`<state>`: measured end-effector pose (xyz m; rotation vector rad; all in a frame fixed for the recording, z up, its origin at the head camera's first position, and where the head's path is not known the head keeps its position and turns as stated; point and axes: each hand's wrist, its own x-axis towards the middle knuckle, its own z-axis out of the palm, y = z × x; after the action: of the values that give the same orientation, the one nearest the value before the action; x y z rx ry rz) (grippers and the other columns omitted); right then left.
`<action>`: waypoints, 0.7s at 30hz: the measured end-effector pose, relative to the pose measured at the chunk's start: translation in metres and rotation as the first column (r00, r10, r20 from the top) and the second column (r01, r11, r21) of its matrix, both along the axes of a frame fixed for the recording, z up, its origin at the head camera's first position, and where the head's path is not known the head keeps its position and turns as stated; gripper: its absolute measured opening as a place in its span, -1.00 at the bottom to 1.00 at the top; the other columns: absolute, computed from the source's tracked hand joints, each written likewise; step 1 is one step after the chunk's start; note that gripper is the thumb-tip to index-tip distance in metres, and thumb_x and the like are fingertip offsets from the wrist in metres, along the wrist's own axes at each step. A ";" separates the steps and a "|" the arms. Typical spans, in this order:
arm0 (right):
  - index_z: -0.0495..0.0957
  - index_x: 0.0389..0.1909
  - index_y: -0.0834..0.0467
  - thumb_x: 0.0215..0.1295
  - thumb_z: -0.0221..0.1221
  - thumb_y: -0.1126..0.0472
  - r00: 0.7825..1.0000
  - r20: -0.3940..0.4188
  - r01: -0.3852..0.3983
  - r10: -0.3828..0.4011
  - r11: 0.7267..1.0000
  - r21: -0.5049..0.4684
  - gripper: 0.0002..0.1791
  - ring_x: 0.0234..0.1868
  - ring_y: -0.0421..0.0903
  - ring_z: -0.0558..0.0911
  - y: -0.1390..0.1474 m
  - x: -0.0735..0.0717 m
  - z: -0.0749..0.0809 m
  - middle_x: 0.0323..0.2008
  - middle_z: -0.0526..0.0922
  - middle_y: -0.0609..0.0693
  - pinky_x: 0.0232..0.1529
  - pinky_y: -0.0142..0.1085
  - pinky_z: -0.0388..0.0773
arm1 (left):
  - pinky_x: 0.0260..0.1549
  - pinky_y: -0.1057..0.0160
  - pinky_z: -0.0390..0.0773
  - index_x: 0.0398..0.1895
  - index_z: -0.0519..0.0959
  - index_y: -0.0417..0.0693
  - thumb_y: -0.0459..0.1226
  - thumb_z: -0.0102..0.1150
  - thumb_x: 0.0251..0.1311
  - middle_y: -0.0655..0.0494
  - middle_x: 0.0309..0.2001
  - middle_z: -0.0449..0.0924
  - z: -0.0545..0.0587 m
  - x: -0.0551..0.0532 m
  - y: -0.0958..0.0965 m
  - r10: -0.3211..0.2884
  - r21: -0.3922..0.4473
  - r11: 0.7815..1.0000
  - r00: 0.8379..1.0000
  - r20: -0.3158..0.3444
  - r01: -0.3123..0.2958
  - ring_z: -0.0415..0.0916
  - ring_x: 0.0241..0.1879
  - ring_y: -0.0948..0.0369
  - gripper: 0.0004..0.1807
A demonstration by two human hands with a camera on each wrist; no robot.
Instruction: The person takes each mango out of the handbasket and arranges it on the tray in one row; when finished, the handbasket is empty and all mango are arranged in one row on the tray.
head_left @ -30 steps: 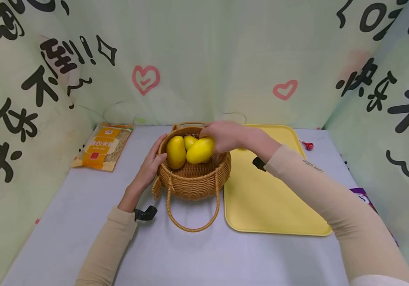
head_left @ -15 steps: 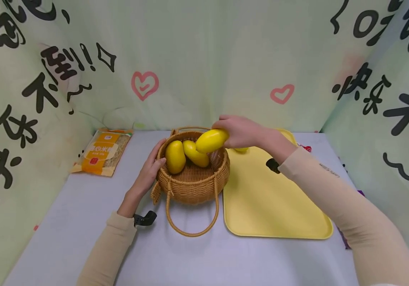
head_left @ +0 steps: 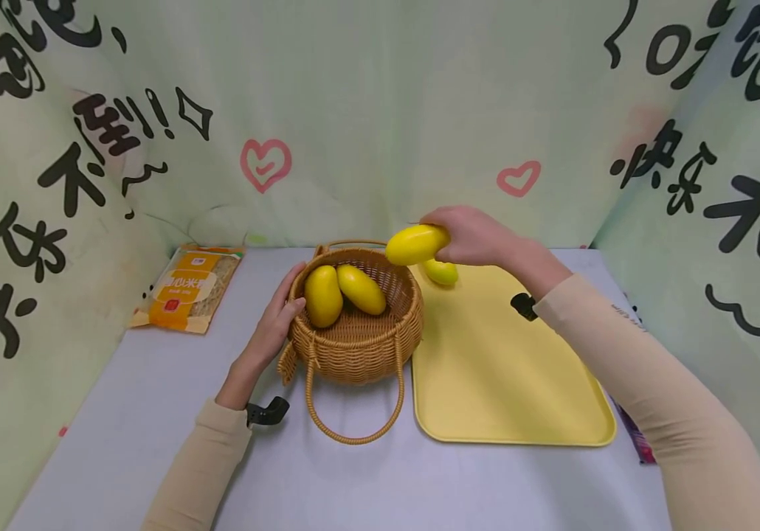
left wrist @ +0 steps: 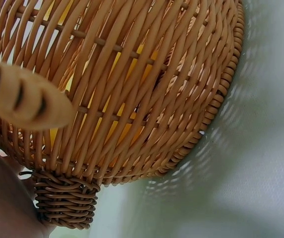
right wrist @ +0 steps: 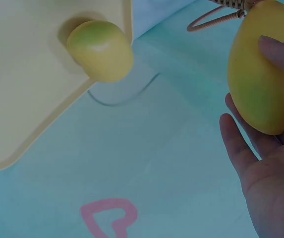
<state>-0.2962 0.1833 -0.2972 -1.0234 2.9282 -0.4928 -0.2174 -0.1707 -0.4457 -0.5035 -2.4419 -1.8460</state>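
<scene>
A round wicker basket (head_left: 360,365) stands on the table with its front handle hanging down. My left hand (head_left: 272,324) holds its left side, the thumb over the rim. In the left wrist view the basket's woven wall (left wrist: 132,99) fills most of the frame. Two yellow mangoes lie inside, one upright mango (head_left: 323,296) and one slanted mango (head_left: 361,289). Above the basket's right rim, my right hand (head_left: 473,236) grips another mango (head_left: 418,244), its thumb lying across the fruit in the right wrist view. One more mango (head_left: 440,272) rests at the tray's back left corner.
A yellow tray (head_left: 513,369) lies right of the basket, close against it. An orange and clear food packet (head_left: 187,289) is at the back left. Part of a purple packet (head_left: 635,435) shows beyond the tray's right edge. Printed curtains surround the table.
My right hand has lifted a mango out of the basket and moved it right, toward the tray. The left hand keeps its hold on the basket.
</scene>
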 end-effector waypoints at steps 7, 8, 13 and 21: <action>0.58 0.12 0.11 0.02 0.26 0.27 0.997 0.006 0.075 -0.074 0.996 -0.039 -0.48 -0.22 -0.01 0.50 0.020 -0.004 -0.004 -0.11 0.68 0.01 -0.15 -0.17 0.37 | 0.54 -0.13 -0.12 0.61 -0.04 0.14 -0.30 -0.25 0.48 0.09 0.62 -0.12 0.020 0.011 0.005 -0.015 0.009 1.000 0.999 0.036 0.015 -0.19 0.60 0.08 -0.34; 0.58 0.10 0.11 0.03 0.26 0.27 0.996 0.008 0.088 -0.088 0.995 -0.044 -0.49 -0.23 -0.01 0.49 0.023 -0.005 -0.006 -0.13 0.68 0.02 -0.16 -0.17 0.36 | 0.54 -0.13 -0.12 0.61 -0.04 0.10 -0.30 -0.26 0.48 0.07 0.62 -0.12 0.025 0.014 0.006 -0.016 0.009 1.000 0.999 0.042 0.016 -0.19 0.60 0.07 -0.34; 0.55 0.11 0.12 0.06 0.25 0.24 0.987 0.024 0.162 -0.161 0.985 -0.054 -0.50 -0.23 0.02 0.50 0.041 -0.013 -0.017 -0.14 0.65 0.06 -0.17 -0.15 0.37 | 0.53 -0.17 -0.10 0.61 -0.06 -0.03 -0.30 -0.26 0.46 -0.03 0.61 -0.12 0.033 0.019 0.008 -0.019 -0.006 1.000 0.999 0.045 0.019 -0.19 0.60 0.00 -0.33; 0.45 0.24 0.21 0.14 0.26 0.20 0.948 0.083 0.316 -0.308 0.943 -0.107 -0.41 -0.10 0.13 0.51 0.069 -0.021 -0.029 0.07 0.60 0.18 0.01 0.01 0.45 | 0.54 -0.13 -0.13 0.60 -0.05 0.26 -0.22 -0.25 0.49 0.16 0.62 -0.12 0.004 0.001 0.002 -0.013 0.012 1.000 1.000 0.020 0.012 -0.19 0.60 0.11 -0.35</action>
<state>-0.3172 0.2520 -0.3261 -0.5329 3.0438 -0.6999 -0.2163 -0.1690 -0.4418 -0.5030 -2.4446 -1.8782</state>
